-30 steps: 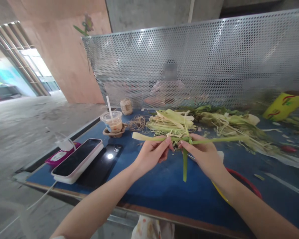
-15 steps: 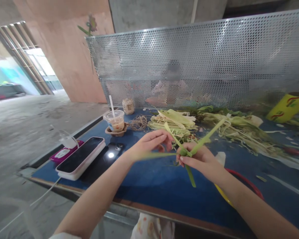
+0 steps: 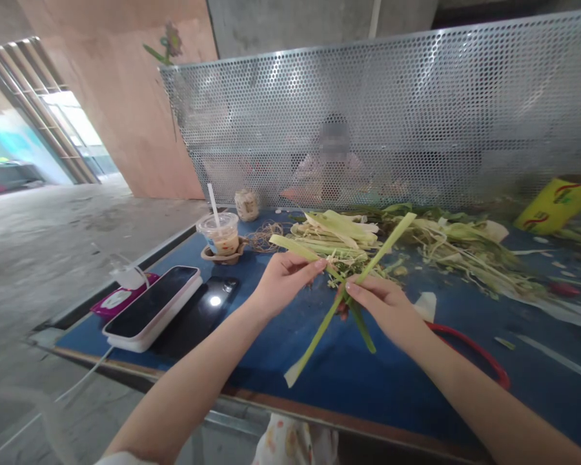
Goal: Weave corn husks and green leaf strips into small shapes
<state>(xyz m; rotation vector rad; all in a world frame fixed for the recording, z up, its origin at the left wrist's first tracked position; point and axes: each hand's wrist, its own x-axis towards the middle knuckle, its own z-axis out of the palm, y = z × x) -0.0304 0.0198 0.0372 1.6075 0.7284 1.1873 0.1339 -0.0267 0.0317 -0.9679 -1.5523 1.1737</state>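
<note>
Several green husk strips (image 3: 317, 337) cross at a small knot, with their ends pointing out in different directions. My right hand (image 3: 378, 298) is closed on the crossing, thumb on top; its lower fingers are partly hidden under the strips. My left hand (image 3: 290, 279) pinches the strip that points up and to the left, between thumb and forefinger. Both hands are above the blue table (image 3: 271, 358). Just beyond them lies a pile of pale green corn husks (image 3: 341, 229), with shredded bits nearer to me.
At the left are a phone-like device in a white case (image 3: 152, 310), a dark phone (image 3: 208, 303) and a purple box (image 3: 121, 300). A drink cup (image 3: 220, 234) with a straw stands behind. A red-rimmed round thing (image 3: 484, 352) is beside my right forearm. A perforated metal screen (image 3: 392, 116) closes the back.
My left hand has gone from loosely open to pinching the upper-left strip. Another strip has swung from pointing left to pointing down toward me. The right hand keeps hold of the crossing.
</note>
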